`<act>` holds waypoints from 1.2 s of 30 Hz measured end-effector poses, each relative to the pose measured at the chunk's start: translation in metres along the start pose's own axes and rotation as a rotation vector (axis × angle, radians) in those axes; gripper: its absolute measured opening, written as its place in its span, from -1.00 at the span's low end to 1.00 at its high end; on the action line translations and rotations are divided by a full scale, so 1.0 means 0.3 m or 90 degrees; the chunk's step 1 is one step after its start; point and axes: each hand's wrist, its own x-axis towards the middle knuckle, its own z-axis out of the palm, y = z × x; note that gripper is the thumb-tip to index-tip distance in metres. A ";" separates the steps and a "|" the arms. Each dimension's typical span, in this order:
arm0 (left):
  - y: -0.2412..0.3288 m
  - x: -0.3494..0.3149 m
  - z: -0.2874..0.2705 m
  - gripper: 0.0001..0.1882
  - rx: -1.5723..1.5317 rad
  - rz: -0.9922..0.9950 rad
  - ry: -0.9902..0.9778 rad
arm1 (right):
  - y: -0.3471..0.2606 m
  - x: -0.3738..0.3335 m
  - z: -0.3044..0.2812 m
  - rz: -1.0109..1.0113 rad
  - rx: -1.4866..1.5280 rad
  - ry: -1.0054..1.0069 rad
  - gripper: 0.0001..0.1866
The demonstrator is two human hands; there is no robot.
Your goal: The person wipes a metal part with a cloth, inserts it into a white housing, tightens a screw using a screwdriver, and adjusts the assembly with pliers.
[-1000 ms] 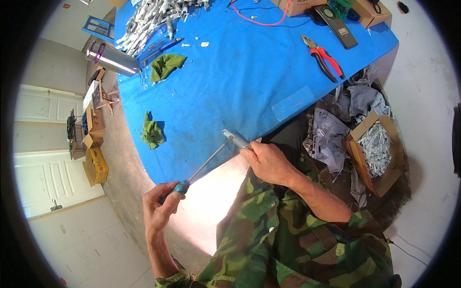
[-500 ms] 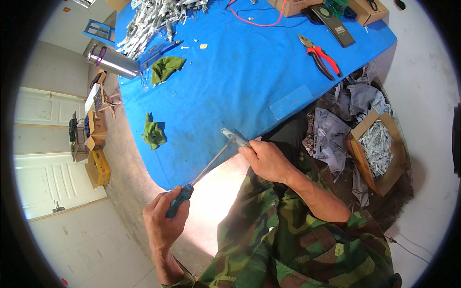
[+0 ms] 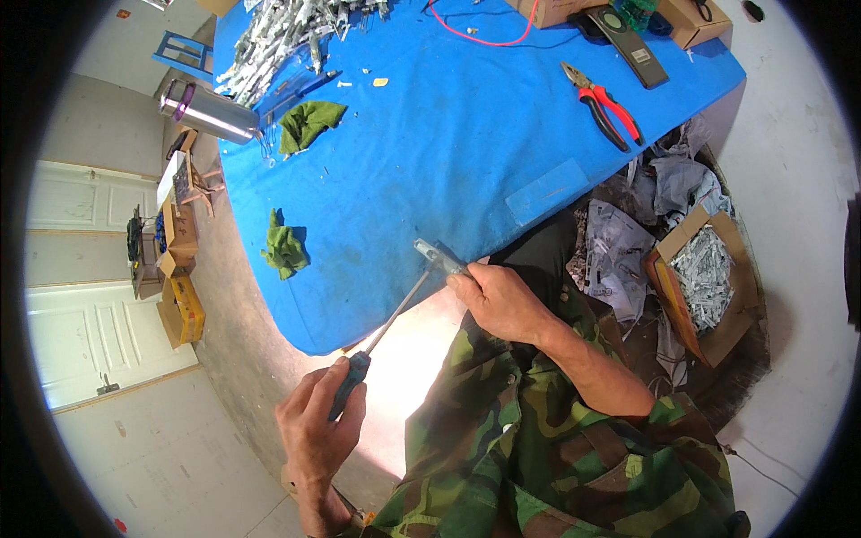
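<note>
My left hand (image 3: 318, 417) is closed round the teal handle of a screwdriver (image 3: 395, 314), whose long metal shaft slants up to the right. Its tip meets a small grey metal part (image 3: 434, 254), long and narrow. My right hand (image 3: 500, 300) pinches that part by its near end, just over the front edge of the blue-covered table (image 3: 386, 170). What lies under the right fingers is hidden. A crumpled green cloth (image 3: 285, 247) lies on the table left of the part, and another green cloth (image 3: 309, 124) lies farther back.
Red-handled pliers (image 3: 605, 108) lie at the table's right side, below a dark flat device (image 3: 630, 49). Many similar metal parts (image 3: 278, 45) are heaped at the back left beside a steel flask (image 3: 211, 112). An open carton of small grey pieces (image 3: 704, 278) stands lower right.
My left hand has shifted slightly right and down with the screwdriver. The right hand and the metal part stay nearly in place.
</note>
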 end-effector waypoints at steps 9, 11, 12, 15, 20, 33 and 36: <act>0.026 0.001 -0.020 -0.62 0.023 -0.015 0.006 | 0.005 0.005 0.002 0.003 0.014 -0.005 -0.52; 0.017 0.002 -0.018 -0.62 0.017 -0.019 0.002 | 0.010 0.003 0.003 0.001 0.024 0.001 -0.52; 0.014 0.002 -0.016 -0.61 0.014 -0.021 0.003 | 0.008 0.003 0.002 0.002 0.023 0.000 -0.52; 0.008 0.001 -0.010 -0.60 0.006 -0.022 0.006 | 0.000 0.003 -0.001 0.005 0.016 -0.004 -0.52; -0.001 0.005 -0.004 -0.59 0.001 -0.011 -0.002 | 0.002 0.004 -0.001 0.005 0.006 -0.009 -0.52; 0.061 0.068 -0.035 -0.62 0.035 0.011 -0.060 | 0.019 -0.002 0.019 -0.061 -0.059 0.044 -0.64; 0.081 0.080 -0.048 -0.66 0.002 -0.060 -0.069 | 0.021 -0.002 0.026 -0.066 -0.065 0.048 -0.64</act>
